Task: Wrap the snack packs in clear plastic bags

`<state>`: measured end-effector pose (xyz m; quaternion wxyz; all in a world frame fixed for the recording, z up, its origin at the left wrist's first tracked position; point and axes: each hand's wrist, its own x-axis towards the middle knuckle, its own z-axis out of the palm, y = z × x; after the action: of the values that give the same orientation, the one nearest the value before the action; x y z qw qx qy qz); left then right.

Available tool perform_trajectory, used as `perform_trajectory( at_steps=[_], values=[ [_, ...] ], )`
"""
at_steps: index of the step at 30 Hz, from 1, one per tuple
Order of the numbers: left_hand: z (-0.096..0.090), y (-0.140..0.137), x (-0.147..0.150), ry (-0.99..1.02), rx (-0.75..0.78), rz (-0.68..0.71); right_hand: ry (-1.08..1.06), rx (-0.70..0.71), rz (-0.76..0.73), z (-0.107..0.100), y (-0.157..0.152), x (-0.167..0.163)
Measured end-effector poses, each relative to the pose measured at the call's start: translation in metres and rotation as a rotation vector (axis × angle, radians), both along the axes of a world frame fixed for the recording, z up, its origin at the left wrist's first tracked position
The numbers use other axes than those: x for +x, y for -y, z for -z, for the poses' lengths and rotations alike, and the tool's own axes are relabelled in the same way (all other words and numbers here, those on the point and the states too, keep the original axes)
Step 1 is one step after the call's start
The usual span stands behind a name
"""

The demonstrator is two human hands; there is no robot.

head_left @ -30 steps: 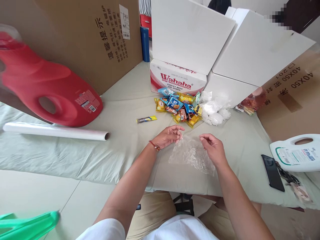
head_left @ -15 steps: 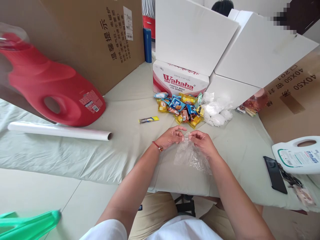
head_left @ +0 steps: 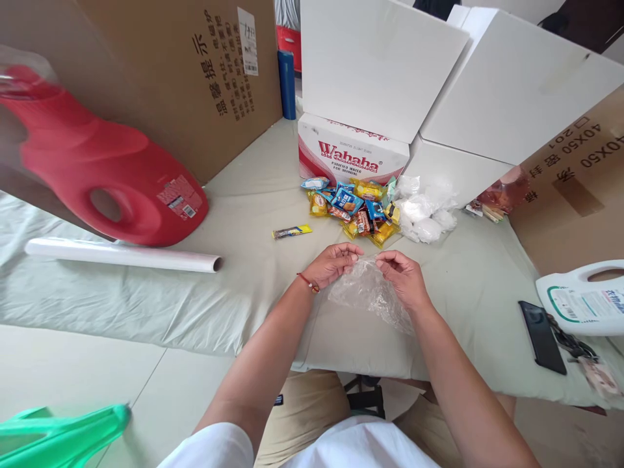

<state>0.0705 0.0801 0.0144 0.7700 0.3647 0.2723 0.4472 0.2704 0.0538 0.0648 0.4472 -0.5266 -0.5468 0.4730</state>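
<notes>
A thin clear plastic bag [head_left: 366,292] hangs crumpled between my two hands above the cloth-covered table. Its top edge is pinched by my left hand [head_left: 335,264], which has a red cord bracelet at the wrist. On the other side, my right hand [head_left: 400,274] grips the bag's edge between thumb and fingers. Just beyond my hands lies a pile of small wrapped snacks [head_left: 347,201] in blue, yellow and red. Beside that pile sit several crumpled clear plastic bags [head_left: 424,211]. A single thin yellow-and-dark packet [head_left: 292,232] lies apart, to the left.
A Wahaha carton [head_left: 351,153] and white boxes [head_left: 385,65] stand behind the snacks. On the left are a red detergent jug [head_left: 131,175] and a plastic film roll [head_left: 121,254]. A phone [head_left: 542,338] and a white detergent bottle [head_left: 580,302] lie right.
My hands have moved slightly apart, stretching the bag's top edge wider between them. The bag is spread further to the left. The view has shifted a little.
</notes>
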Motion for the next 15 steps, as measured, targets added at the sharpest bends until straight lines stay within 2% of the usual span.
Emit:
perform_trajectory(
  at_steps=[5, 8, 10, 13, 15],
  values=[
    [-0.001, -0.003, -0.003, 0.09, 0.007, -0.083, -0.002, 0.004, 0.06, 0.004, -0.003, -0.002],
    [0.0, -0.004, -0.005, 0.074, 0.032, -0.172, 0.054, -0.002, 0.122, 0.006, -0.005, 0.0],
    [0.0, -0.002, -0.004, -0.022, 0.081, -0.214, 0.103, 0.008, 0.154, 0.005, -0.005, 0.001],
    [-0.004, 0.004, 0.0, -0.278, 0.197, -0.232, 0.132, -0.001, 0.154, 0.0, -0.004, 0.002],
    [-0.01, 0.012, 0.002, -0.426, 0.299, -0.342, 0.122, -0.035, 0.142, -0.003, -0.004, 0.004]
  ],
)
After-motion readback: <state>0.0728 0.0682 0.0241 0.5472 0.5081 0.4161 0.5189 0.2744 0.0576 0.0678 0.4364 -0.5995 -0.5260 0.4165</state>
